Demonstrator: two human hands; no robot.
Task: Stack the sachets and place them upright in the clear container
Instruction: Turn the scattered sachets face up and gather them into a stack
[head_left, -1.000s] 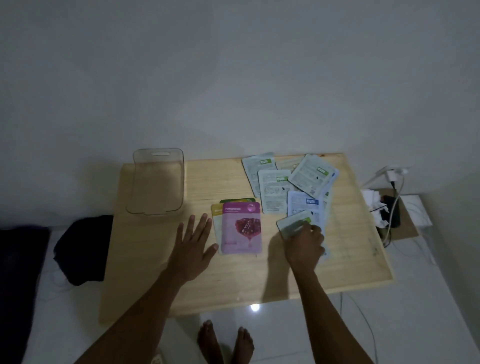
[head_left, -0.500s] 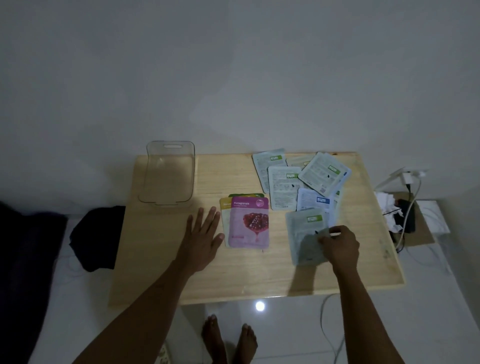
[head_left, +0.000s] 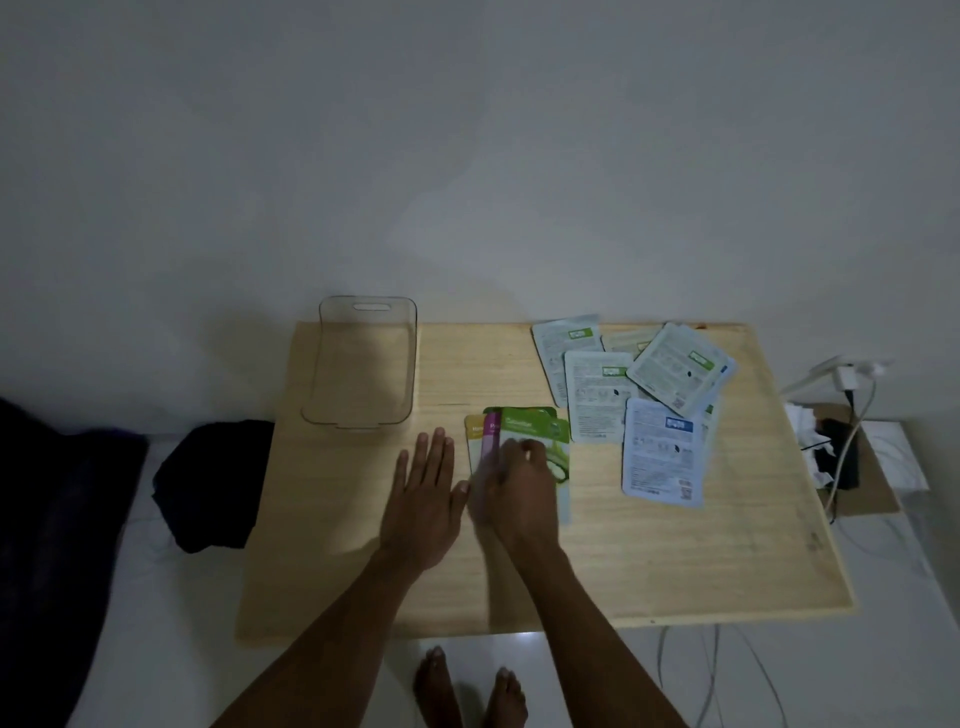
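A clear container (head_left: 363, 374) stands empty at the table's back left. In front of it, at mid-table, lies a small stack of sachets: a yellow one (head_left: 474, 431), a purple one (head_left: 489, 441) and a green cucumber sachet (head_left: 535, 426) face up on top. My right hand (head_left: 519, 488) rests on the stack, its fingers curled on the green sachet. My left hand (head_left: 426, 488) lies flat and open on the table just left of the stack. Several loose sachets (head_left: 597, 395) lie face down at the back right, with a blue-labelled sachet (head_left: 660, 452) nearest me.
The wooden table (head_left: 675, 561) stands against a white wall. A black cloth (head_left: 213, 483) lies on the floor to the left. A charger and cables (head_left: 847, 379) sit on the right. My bare feet (head_left: 467, 686) show under the table's front edge.
My right hand carried a sachet from the right pile leftward, turned it face up and laid it on the stack over the purple one. My left hand stayed flat.
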